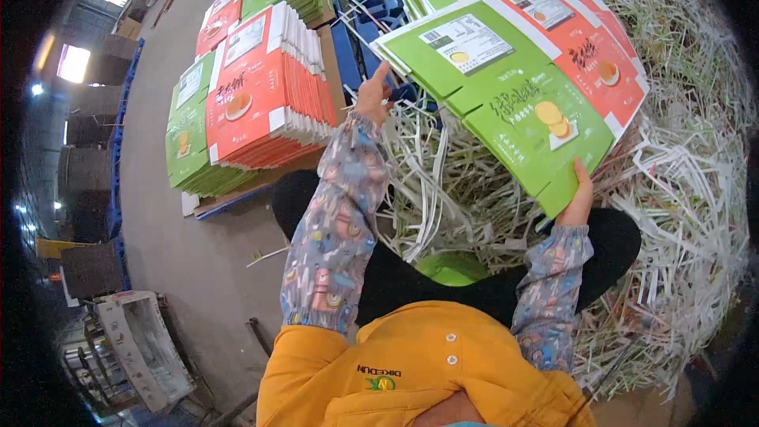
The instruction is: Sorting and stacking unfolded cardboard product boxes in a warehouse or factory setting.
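nearby, shredded paper [672, 221] sprawls; right hand [579, 201] grasps printed cardboard [510, 79], left hand [374, 98]: grip unclear.

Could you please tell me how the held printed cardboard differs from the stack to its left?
Thickness: the held cardboard looks thin, while the left stack rises in many layers.
Contact: the right hand grips the held cardboard near its lower corner; no hand touches the left stack.
Both show green and red panels, white label blocks and pictures of round food.
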Available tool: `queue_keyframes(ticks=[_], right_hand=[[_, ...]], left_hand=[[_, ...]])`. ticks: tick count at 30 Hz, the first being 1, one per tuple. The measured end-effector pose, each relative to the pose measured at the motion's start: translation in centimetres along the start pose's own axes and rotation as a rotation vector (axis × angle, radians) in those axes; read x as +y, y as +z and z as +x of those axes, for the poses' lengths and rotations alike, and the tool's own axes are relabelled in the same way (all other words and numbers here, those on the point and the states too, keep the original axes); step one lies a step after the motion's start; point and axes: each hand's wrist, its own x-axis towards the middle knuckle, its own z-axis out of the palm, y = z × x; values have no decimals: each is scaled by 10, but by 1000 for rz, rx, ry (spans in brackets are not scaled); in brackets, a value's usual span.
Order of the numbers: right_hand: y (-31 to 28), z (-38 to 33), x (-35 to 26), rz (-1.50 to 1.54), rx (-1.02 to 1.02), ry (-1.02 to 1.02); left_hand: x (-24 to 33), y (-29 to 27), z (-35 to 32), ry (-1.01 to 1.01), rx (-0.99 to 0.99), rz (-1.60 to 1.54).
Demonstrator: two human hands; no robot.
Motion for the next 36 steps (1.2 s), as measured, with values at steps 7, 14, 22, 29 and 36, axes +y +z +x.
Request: queue_keyframes(ticks=[7, 14, 22, 29, 36], right_hand=[[-18, 14, 13, -48, -14, 67], [-26, 20, 12, -215, 96, 25], [-18, 14, 5, -139, 44, 96], [-17, -2, -22, 98, 41, 236], [-13, 1, -17, 51, 28, 166]], left_hand=[[13, 14, 92, -24, -307, -642], [7, 16, 105, 719, 121, 529], [57, 10, 103, 321, -339, 87], [112, -45, 183, 1041, 33, 885], [76, -29, 107, 984, 475, 1228]])
